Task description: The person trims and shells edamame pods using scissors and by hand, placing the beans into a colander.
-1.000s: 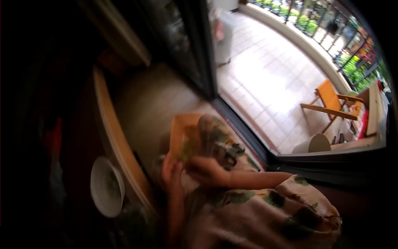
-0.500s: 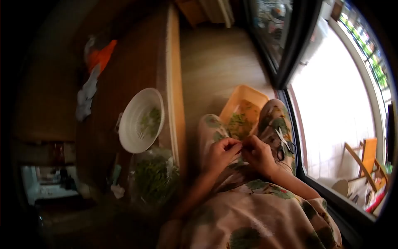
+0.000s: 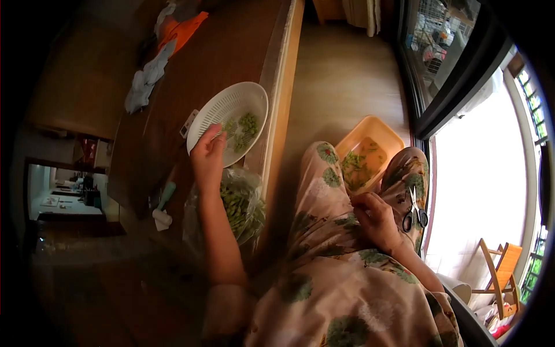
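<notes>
My left hand [image 3: 208, 153] reaches over the near rim of the white colander [image 3: 202, 115], fingers slightly parted above it. Small green beans [image 3: 248, 123] lie inside the colander. Under my left forearm is a clear plastic bag [image 3: 254, 191] holding green bean pods [image 3: 234, 208]. My right hand [image 3: 377, 217] rests over my lap with its fingers curled in and pressed together; what they hold, if anything, is hidden. Between my knees, an orange-yellow tub [image 3: 386, 127] contains green pod shells [image 3: 356, 168]. Black-handled scissors [image 3: 414, 213] lie on my right thigh.
The colander and bag stand on a brown wooden surface [image 3: 231, 52] with a pale edge. A green-handled tool [image 3: 166, 194], a white cloth [image 3: 144, 84] and an orange bag [image 3: 185, 32] lie there too. A dark-framed glass door [image 3: 425, 110] and a folding wooden chair [image 3: 502, 272] are at right.
My left hand has left my right hand and moved left to the colander. My right hand stays over my lap. The camera view has shifted, so the surroundings appear farther right.
</notes>
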Demonstrator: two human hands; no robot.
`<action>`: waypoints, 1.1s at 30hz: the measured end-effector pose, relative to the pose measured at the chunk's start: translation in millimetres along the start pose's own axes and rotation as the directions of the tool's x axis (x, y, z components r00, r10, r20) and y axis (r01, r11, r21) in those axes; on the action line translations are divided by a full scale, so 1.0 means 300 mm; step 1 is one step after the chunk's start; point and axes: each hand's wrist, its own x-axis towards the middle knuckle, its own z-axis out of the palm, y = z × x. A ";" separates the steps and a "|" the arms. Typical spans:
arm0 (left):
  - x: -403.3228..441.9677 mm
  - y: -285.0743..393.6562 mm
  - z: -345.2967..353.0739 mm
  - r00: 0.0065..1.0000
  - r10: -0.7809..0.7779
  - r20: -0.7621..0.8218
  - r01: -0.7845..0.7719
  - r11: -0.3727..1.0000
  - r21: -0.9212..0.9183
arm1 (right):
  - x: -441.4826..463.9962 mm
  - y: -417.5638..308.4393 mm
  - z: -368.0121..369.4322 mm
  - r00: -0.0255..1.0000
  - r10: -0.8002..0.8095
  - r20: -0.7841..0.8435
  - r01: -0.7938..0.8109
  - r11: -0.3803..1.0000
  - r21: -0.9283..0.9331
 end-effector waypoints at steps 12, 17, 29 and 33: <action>-0.226 0.012 -0.204 0.886 -0.324 0.331 -0.083 0.591 0.802 | 0.002 0.001 0.021 1.000 0.002 0.018 -0.003 0.999 0.045; -0.276 -0.073 -0.183 0.918 -0.270 0.292 -0.082 0.589 0.804 | -0.001 0.011 0.016 0.998 -0.014 0.060 0.013 1.000 0.012; -0.290 -0.118 -0.210 0.956 -0.136 0.258 -0.109 0.656 0.747 | -0.002 0.001 0.015 0.998 0.000 0.066 -0.002 1.000 0.024; -0.280 -0.017 -0.216 0.961 -0.183 0.208 -0.021 0.701 0.713 | -0.001 0.002 0.018 0.997 -0.009 0.081 0.006 1.000 0.029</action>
